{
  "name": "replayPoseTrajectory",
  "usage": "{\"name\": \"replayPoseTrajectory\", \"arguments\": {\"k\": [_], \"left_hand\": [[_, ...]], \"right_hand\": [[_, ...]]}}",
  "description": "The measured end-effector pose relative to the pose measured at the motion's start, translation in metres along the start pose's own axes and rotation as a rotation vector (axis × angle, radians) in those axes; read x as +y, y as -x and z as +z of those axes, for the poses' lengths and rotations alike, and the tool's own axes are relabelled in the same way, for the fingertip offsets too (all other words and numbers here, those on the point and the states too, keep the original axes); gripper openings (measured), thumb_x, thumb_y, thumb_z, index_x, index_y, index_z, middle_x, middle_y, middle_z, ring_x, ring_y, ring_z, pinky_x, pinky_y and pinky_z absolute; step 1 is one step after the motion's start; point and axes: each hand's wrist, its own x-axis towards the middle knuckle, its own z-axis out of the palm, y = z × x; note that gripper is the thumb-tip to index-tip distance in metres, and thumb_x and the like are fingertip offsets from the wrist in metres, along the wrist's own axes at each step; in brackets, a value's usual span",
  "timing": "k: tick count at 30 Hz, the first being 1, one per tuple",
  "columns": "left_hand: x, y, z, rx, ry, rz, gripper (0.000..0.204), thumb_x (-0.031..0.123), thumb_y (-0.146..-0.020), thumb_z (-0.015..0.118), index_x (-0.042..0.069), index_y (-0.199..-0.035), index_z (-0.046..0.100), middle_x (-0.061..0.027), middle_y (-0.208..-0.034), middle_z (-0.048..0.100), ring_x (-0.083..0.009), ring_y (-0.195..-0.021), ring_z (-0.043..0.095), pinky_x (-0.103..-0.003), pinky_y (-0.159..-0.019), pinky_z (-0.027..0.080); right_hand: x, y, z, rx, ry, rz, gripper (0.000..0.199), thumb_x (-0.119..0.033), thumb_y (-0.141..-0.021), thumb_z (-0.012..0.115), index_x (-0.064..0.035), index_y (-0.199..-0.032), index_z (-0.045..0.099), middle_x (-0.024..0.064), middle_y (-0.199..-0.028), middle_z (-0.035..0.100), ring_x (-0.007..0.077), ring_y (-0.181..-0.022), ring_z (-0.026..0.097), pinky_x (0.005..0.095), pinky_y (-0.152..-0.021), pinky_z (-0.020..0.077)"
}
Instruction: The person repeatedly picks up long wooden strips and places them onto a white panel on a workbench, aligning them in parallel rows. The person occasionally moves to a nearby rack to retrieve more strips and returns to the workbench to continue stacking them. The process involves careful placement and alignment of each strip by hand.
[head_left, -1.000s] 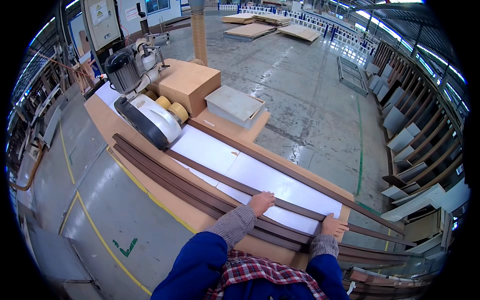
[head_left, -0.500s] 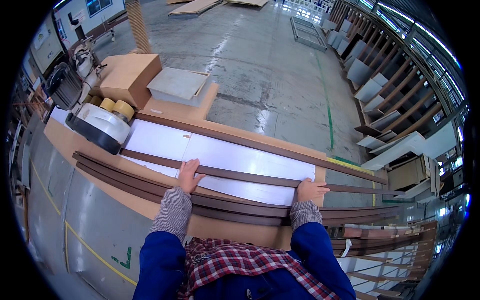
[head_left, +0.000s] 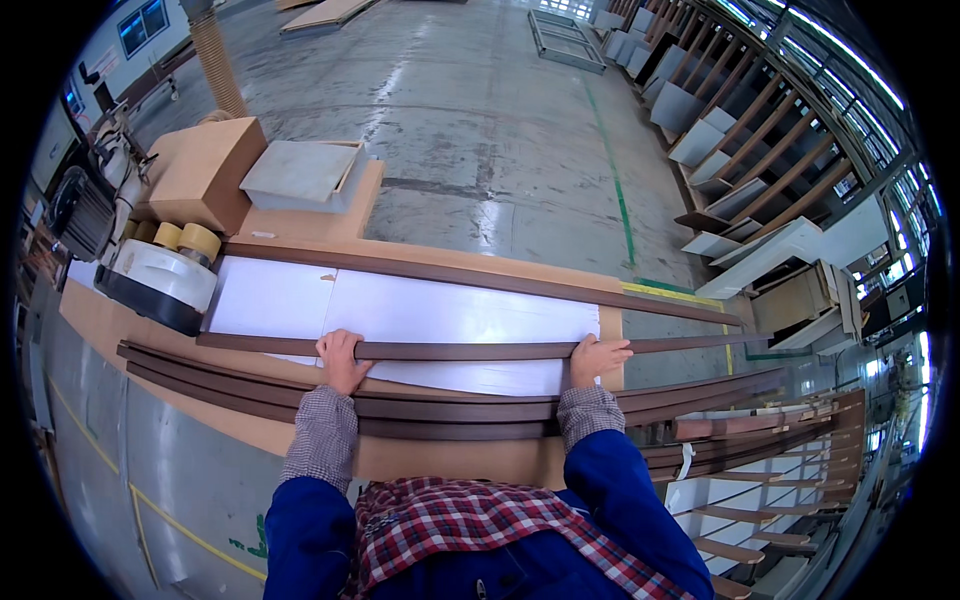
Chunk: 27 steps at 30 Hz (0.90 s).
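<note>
A long dark brown strip (head_left: 460,351) lies lengthwise across the white panel (head_left: 430,300) on the bench. My left hand (head_left: 342,360) is closed on its near side, with the fingers curled over the top. My right hand (head_left: 598,360) grips the same strip farther right, its fingers pointing rightward; their undersides are hidden. Past my right hand the strip runs out over the bench's end. Between my forearms and the panel several similar brown strips (head_left: 455,408) lie side by side, partly covered by my sleeves. Another brown strip (head_left: 450,276) lies along the panel's far edge.
At the left end stands a white and black machine (head_left: 160,278) with yellow rollers. Behind it are a cardboard-coloured box (head_left: 200,170) and a grey lidded tray (head_left: 300,175). A rack of boards (head_left: 740,150) lines the far right; more strips (head_left: 745,460) rest on a rack nearer right.
The left part of the held strip has come nearer to me, so it lies more level across the view. My left fingers have curled round it. The whole view has shifted.
</note>
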Motion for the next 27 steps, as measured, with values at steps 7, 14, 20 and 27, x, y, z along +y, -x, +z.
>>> {"name": "replayPoseTrajectory", "arguments": {"k": [7,14,20,27], "left_hand": [[0.004,0.004,-0.003,0.040,0.042,0.054,0.053,0.041,-0.056,0.081,0.008,-0.089,0.056,-0.0079,-0.091,0.047,-0.0271,-0.094,0.043,-0.040,-0.087,0.025],[-0.002,0.005,0.001,0.036,0.102,0.078,0.052,0.039,-0.054,0.082,0.007,-0.083,0.053,-0.0078,-0.087,0.048,-0.0278,-0.091,0.043,-0.042,-0.087,0.026],[-0.005,0.007,0.007,0.036,0.126,0.097,0.051,0.039,-0.055,0.082,0.008,-0.087,0.056,-0.0079,-0.088,0.049,-0.0278,-0.093,0.045,-0.043,-0.086,0.028],[-0.009,0.011,0.017,0.151,-0.004,0.095,0.055,0.042,-0.065,0.075,0.013,-0.110,0.062,-0.0140,-0.113,0.052,-0.0316,-0.111,0.044,-0.054,-0.097,0.025]], "right_hand": [[0.001,0.002,-0.003,0.037,-0.088,0.003,0.077,-0.025,-0.081,0.053,0.0160,-0.135,0.016,0.0423,-0.136,0.018,0.0498,-0.127,0.025,0.0498,-0.105,0.0212],[0.004,0.000,0.001,0.121,-0.203,-0.029,0.074,-0.021,-0.080,0.052,0.0137,-0.136,0.018,0.0352,-0.141,0.018,0.0449,-0.129,0.025,0.0486,-0.106,0.0207],[0.005,0.002,0.000,0.078,-0.128,-0.064,0.076,-0.028,-0.082,0.050,0.0135,-0.136,0.017,0.0345,-0.141,0.018,0.0455,-0.130,0.023,0.0489,-0.107,0.0215],[-0.008,0.002,-0.015,-0.024,0.081,-0.013,0.077,-0.030,-0.080,0.054,0.0102,-0.137,0.021,0.0300,-0.142,0.023,0.0459,-0.130,0.026,0.0479,-0.108,0.0224]]}}
